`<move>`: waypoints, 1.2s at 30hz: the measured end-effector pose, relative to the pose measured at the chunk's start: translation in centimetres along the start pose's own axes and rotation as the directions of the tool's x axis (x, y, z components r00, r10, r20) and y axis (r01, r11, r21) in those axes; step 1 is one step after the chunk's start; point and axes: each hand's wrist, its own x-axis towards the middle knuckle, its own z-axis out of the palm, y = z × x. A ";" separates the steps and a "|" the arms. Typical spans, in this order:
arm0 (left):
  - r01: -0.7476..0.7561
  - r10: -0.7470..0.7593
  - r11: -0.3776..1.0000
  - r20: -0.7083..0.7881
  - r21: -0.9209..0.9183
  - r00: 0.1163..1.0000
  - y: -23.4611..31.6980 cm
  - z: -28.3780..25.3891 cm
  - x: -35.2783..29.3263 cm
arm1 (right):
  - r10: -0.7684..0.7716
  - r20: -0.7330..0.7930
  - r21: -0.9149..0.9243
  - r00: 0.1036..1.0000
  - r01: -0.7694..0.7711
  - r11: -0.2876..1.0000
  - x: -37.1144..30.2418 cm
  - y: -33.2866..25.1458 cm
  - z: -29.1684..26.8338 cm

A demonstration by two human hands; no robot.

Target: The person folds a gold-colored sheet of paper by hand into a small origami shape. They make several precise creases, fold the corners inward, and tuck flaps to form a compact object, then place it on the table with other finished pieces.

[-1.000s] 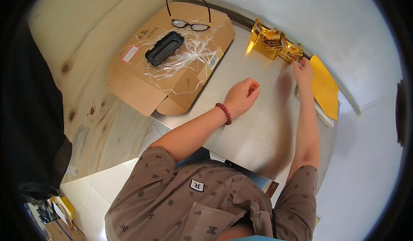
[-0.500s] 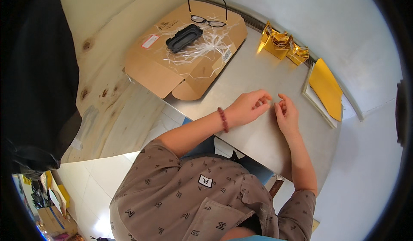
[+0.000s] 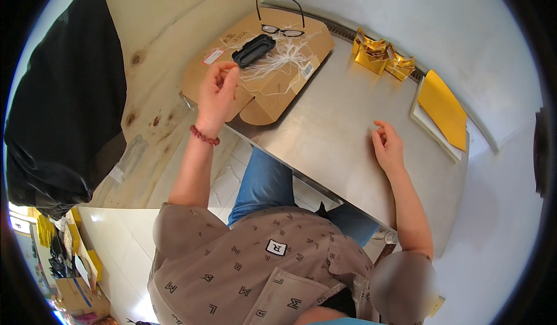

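My left hand [image 3: 217,96], with a dark red bead bracelet [image 3: 205,135] at its wrist, is over the near left part of a flat brown cardboard box [image 3: 270,102]. Its fingers are curled toward the thumb, and whatever they may hold is too small to make out. Just beyond the fingertips lies an open black case [image 3: 253,51], beside a loose bundle of white strings [image 3: 284,58]. My right hand [image 3: 389,146] is over the metal table [image 3: 331,128], fingers loosely bent and thumb apart from the index finger, with nothing seen between them.
Black-framed glasses [image 3: 282,31] rest at the box's far end. Folded gold foil pieces [image 3: 371,58] stand by the wall. A yellow sheet [image 3: 442,110] lies on a pale stack [image 3: 432,131] at the right. A wooden panel [image 3: 151,87] and black cloth [image 3: 69,104] are at the left.
My left hand has moved away from my right hand, leftward and farther out, to the cardboard box. My right hand has stayed in nearly the same place.
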 end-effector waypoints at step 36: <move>0.009 -0.008 1.000 0.600 0.002 0.800 -5.7 11.2 -13.1 | -0.158 -0.163 -0.911 0.974 -0.086 0.404 2.3 13.1 -15.6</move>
